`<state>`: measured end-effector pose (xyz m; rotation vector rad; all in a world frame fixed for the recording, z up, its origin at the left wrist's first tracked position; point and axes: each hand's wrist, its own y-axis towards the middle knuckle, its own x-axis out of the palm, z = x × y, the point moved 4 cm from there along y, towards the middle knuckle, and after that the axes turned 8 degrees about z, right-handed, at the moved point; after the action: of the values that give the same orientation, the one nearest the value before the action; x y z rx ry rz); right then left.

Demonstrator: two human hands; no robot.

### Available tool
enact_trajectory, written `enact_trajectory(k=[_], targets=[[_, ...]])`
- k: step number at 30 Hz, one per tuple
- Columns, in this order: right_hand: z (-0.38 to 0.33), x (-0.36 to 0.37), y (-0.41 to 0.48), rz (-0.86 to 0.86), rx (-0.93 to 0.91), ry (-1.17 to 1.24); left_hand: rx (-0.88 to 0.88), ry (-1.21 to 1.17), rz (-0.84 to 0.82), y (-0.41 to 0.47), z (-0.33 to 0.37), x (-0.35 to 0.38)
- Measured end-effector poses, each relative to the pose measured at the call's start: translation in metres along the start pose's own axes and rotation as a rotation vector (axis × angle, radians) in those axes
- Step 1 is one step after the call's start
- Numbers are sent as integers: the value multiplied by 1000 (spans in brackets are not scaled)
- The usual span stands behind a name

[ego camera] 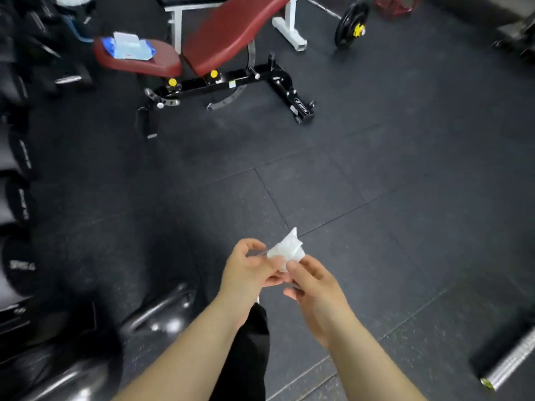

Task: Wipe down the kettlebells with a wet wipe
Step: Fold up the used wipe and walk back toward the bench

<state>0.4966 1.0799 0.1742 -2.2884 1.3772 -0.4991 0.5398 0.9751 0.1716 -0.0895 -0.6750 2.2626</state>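
Both hands, left hand [246, 266] and right hand [315, 287], pinch the crumpled wipe [286, 250] over the floor [376, 183]; best unfold it flat before wiping kettlebells [162, 311].

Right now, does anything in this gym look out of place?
Only the blue wipes pack, lying open on the red bench's seat. Both hands hold a crumpled wipe.

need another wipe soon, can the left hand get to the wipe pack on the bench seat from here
Probably not. The left hand is busy on the crumpled wipe, and the wipe pack lies well away on the bench seat; open floor lies between, so stepping closer works.
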Motion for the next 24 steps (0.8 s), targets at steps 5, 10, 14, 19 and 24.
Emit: enact_trajectory(k=[5, 10, 14, 19, 24], targets=[[-85, -6, 105, 191, -132, -141, -92, 72, -104, 105, 55, 52], [-165, 26, 189, 106, -197, -231, -202, 19, -209, 190, 126, 53], [-212, 60, 249, -6, -232, -272, -267, -99, -219, 245, 177, 41], [-261, 119, 341, -258, -293, -397, -260, -118, -87, 325, 226, 19], [-308, 189, 433, -502, -358, -610, -246, -206, 79, 399, 276, -10]])
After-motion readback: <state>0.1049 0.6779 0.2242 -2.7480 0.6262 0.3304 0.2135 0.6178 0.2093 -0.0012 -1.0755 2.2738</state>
